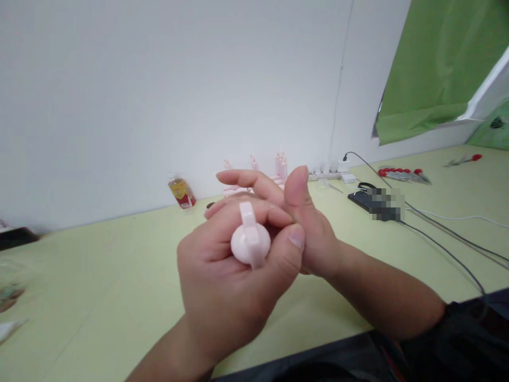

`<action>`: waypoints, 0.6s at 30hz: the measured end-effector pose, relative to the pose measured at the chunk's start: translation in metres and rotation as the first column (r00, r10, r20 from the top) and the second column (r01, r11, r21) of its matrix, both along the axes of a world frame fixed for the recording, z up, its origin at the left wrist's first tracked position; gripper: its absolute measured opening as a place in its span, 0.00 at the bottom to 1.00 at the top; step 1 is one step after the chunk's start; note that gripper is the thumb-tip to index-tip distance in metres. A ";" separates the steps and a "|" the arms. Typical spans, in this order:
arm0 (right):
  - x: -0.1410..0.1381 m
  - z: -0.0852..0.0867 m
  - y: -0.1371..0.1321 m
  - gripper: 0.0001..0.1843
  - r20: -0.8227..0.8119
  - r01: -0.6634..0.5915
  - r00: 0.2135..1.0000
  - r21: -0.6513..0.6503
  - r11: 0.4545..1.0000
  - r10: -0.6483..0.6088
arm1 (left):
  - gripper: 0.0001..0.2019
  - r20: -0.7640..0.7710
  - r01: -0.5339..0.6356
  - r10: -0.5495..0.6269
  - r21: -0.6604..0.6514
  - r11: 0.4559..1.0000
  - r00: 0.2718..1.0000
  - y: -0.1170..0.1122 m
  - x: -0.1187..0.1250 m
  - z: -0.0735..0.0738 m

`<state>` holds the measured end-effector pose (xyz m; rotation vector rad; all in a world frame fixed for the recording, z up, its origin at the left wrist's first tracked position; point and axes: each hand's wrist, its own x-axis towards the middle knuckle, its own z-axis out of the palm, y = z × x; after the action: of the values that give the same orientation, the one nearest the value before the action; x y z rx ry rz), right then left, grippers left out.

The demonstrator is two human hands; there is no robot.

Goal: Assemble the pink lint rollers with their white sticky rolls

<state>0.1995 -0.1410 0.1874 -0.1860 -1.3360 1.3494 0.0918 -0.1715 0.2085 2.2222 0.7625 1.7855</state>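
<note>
My left hand point(230, 289) is wrapped round a pale pink object with a rounded top point(239, 246) and a narrow raised strip across it. Only this top shows; the fingers hide the rest, so its kind is unclear. Directly behind, my right hand point(314, 228) has its thumb up and its fingers stretched out to the left. The left thumb and index fingertip meet at the right palm, apparently touching it. Whether anything small sits between them is hidden.
Several pink bottle-like items point(281, 165) stand by the wall beyond my hands. A yellow-and-red labelled bottle point(182, 193) is to their left. On the right lie a black phone-like device point(360, 202), cables, a power strip point(332, 175) and red-ended tools point(401, 175).
</note>
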 end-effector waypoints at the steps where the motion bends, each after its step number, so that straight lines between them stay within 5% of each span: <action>1: -0.001 0.000 0.001 0.38 -0.037 -0.030 0.999 -0.008 1.000 0.030 | 0.06 -0.008 -0.003 0.004 0.033 0.999 1.000 0.000 0.001 -0.001; 9: -0.015 0.004 0.001 0.40 -0.231 0.069 0.969 -0.058 0.996 -0.081 | 0.07 -0.006 -0.040 0.041 0.095 0.995 0.999 -0.002 0.009 -0.009; 14: -0.019 0.006 -0.002 0.42 -0.227 0.223 0.944 -0.090 0.971 -0.238 | 0.12 -0.004 -0.053 0.054 0.094 0.994 0.999 -0.005 0.012 -0.016; 18: -0.018 0.004 -0.002 0.39 -0.182 0.248 0.951 -0.031 0.968 -0.249 | 0.15 0.034 -0.069 0.068 0.038 0.997 0.997 -0.006 0.015 -0.020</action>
<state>0.1816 -0.1428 0.1914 -0.2210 -1.1113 1.1299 0.1070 -0.1775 0.1884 2.2114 0.8135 1.8794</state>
